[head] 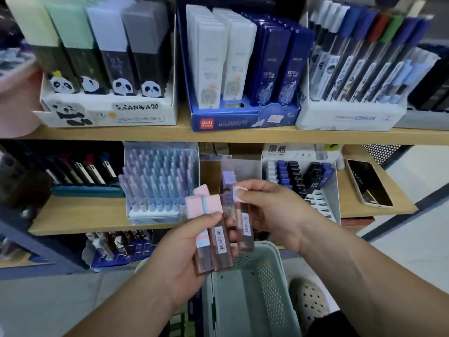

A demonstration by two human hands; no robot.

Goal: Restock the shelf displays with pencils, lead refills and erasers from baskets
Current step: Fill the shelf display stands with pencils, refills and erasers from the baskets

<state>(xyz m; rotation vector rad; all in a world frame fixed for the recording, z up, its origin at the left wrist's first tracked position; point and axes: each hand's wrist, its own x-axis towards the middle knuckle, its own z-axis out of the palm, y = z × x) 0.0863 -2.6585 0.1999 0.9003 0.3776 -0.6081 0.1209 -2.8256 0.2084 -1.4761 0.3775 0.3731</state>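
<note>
1. Left grip (179,259) clasps a bunch of pink-capped lead refill cases (213,239), upright above the green basket (269,293). Right grip (269,212) pinches a single case (245,227) at its cap end, just beside the bunch
2. Judged step: drawing one case off the bunch for the clear display box (247,169) on the middle shelf (80,215), directly behind both hands, where purple-capped cases stand
3. Recommended: hold the pinch near the cap, lower the case base first and upright, and set it in line with those already standing. The left clasp should be firm enough that the remaining cases do not fan out or drop into the basket
4. Legible writing: "deli" on the blue box (243,117), "PANDA" on the white panda box (109,113), "黑晶" on the header card (303,152), and "HB 0.5" on the black refills (313,181)
5. Held cases carry barcode stickers, with digits too small to read. Lettering on the upper-right white box is not legible
</note>
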